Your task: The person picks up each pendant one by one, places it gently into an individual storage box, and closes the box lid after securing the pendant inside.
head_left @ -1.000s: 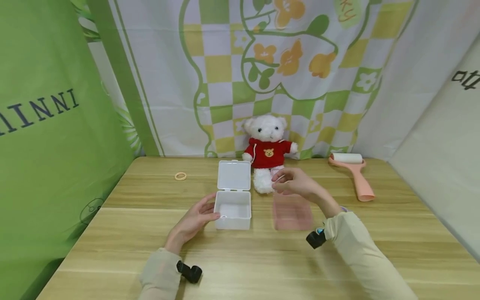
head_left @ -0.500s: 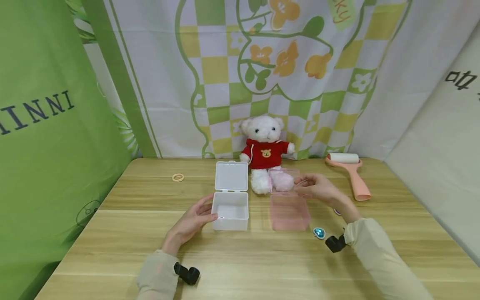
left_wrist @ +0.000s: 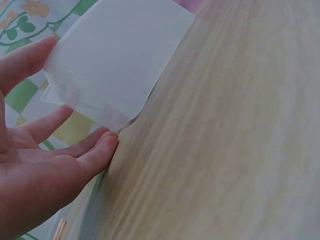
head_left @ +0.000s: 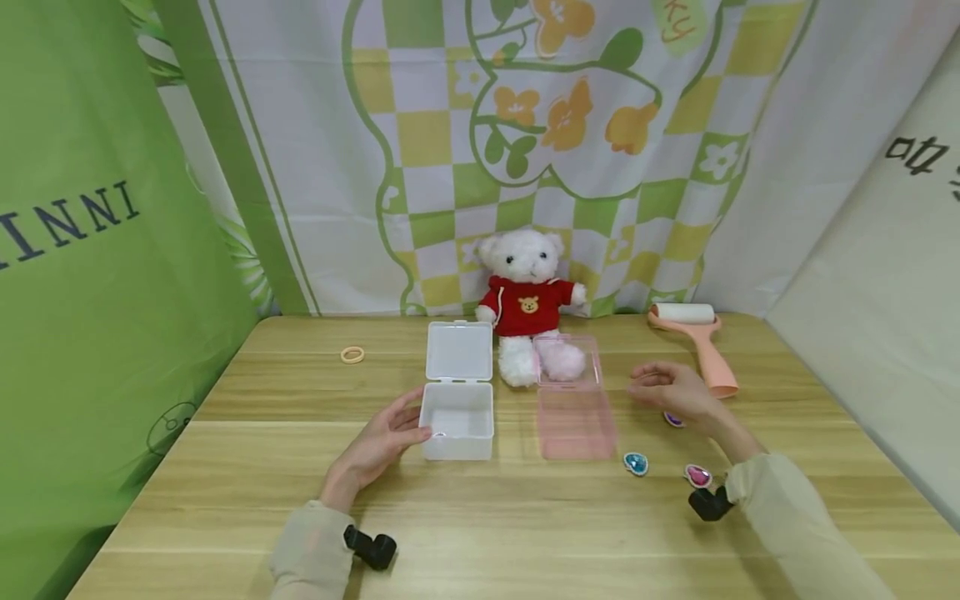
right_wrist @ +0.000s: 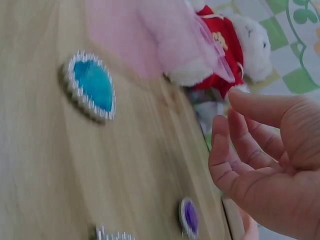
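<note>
I've got a narrow lane between the open white plastic box point(head_left: 457, 447) and the see-through pink plastic box point(head_left: 576, 427), though the white plush bear in a red hoodie point(head_left: 517, 312) plugs its far end. Nearer, the striped wooden table point(head_left: 517, 533) gives wide passage.

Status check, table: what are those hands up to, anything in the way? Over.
Left hand holding open white box. Right hand empty. Pink box open, teddy bear behind. Loose gems nearby, possible obstacle.
</note>
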